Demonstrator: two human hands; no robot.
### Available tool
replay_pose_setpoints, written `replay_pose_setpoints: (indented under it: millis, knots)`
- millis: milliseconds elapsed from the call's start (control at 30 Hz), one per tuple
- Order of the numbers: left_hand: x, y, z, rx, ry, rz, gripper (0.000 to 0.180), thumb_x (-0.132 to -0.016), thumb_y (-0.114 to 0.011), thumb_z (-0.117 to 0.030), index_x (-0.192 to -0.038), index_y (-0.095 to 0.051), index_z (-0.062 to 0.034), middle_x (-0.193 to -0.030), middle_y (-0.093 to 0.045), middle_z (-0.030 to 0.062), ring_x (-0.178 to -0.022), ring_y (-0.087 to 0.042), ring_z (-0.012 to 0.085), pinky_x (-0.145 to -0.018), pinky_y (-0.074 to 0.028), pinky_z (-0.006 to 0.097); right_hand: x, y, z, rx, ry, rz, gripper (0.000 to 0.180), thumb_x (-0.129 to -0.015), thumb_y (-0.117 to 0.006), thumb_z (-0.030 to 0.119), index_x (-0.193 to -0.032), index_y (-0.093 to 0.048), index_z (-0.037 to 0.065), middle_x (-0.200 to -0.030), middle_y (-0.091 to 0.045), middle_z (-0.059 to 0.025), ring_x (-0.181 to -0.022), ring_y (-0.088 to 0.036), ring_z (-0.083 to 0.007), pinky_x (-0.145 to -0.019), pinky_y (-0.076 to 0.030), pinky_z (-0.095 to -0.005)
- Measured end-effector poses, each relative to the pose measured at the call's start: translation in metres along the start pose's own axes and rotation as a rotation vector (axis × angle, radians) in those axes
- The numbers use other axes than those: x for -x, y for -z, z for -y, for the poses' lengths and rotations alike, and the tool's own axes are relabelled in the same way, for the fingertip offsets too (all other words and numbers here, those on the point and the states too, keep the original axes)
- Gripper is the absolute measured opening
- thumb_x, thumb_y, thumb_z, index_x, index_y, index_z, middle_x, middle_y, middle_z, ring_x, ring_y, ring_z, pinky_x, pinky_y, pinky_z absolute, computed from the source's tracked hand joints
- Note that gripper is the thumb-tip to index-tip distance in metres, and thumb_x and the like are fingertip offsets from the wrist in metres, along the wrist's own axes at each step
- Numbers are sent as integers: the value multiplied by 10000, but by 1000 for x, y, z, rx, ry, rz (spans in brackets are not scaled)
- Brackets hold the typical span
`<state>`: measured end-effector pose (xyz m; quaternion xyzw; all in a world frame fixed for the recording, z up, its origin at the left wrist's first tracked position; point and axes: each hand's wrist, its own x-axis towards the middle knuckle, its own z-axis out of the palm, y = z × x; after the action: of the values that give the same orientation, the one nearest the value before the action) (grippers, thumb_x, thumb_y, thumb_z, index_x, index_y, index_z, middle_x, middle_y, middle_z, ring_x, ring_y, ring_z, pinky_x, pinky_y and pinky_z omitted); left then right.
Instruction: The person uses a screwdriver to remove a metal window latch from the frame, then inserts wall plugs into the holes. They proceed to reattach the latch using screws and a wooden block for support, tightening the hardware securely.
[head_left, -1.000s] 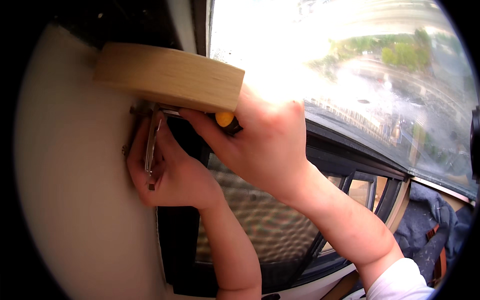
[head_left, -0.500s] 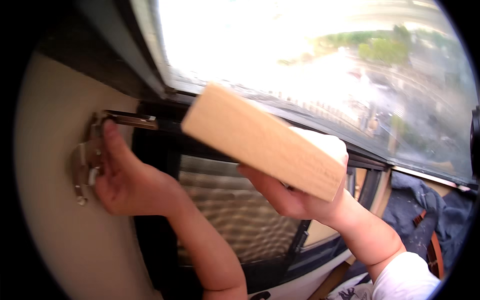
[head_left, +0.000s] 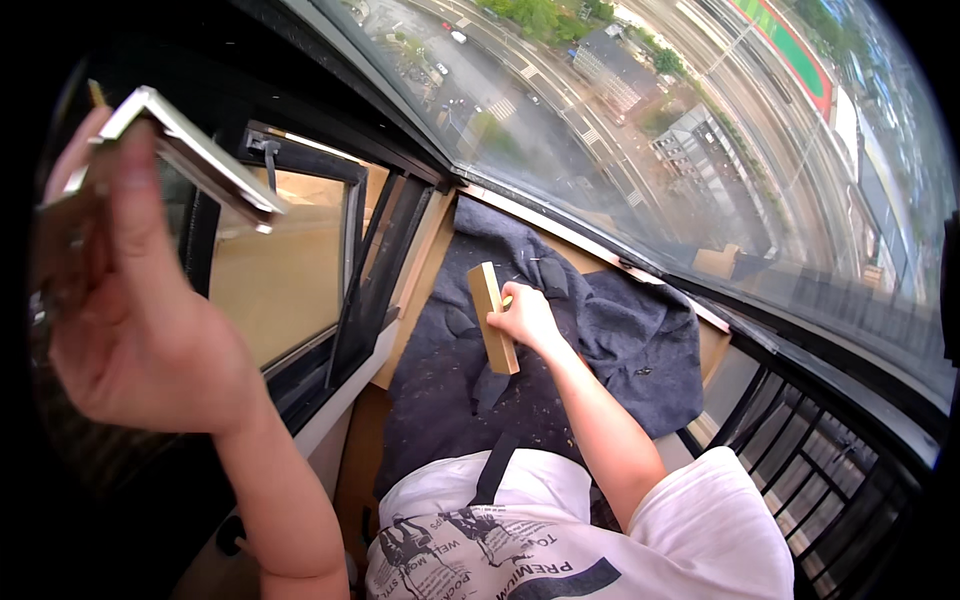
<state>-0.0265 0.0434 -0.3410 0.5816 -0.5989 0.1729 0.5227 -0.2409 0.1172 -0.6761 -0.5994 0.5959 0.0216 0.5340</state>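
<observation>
At the left, close to the camera, my left hand [head_left: 150,335] is raised with its fingers wrapped around an angled silver metal bracket [head_left: 212,170]. The bracket's bent edge stands above my thumb; part of it is hidden by the fingers and dark at the rim. Over my lap, my right hand [head_left: 527,320] grips a pale rectangular wooden block [head_left: 489,335], held nearly upright. A small yellowish bit shows beside the right thumb, and I cannot make out what it is. Dark, speckled cloth [head_left: 430,370] spreads below the block.
A large glass pane [head_left: 600,170] slopes along the top and right, with streets far below. A black-framed window [head_left: 285,270] stands beside my left arm. Black railings [head_left: 820,440] are at the lower right. A bundled grey-blue cloth [head_left: 640,345] lies under the sill.
The view has swung to the right, and the beige wall is out of sight. My right hand has lowered the wooden block toward my lap. My left hand, with the bracket, appears larger.
</observation>
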Motion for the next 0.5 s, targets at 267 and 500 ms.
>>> replay_pose_setpoints:
  millis: [267,500]
  knots:
    - [312,-25,47,18,878,232,211,-810,-759,88,-996,-762,-12,-924,-717,84,-851,-699,194,-768,-540,288,-156,-45,-168,574,-153,292,368,-783,-733,189,-1143,-701,120,-1125,-744,-162,-1101,-700,-338,-952,-558,-438]
    - [496,6,66,-148,1246,310,208,-782,-743,134,-956,-742,19,-925,-729,114,-848,-712,193,-761,-556,284,-281,-163,-277,699,-79,383,338,-831,-679,187,-1161,-748,213,-1145,-746,-135,-1097,-706,-315,-947,-565,-426]
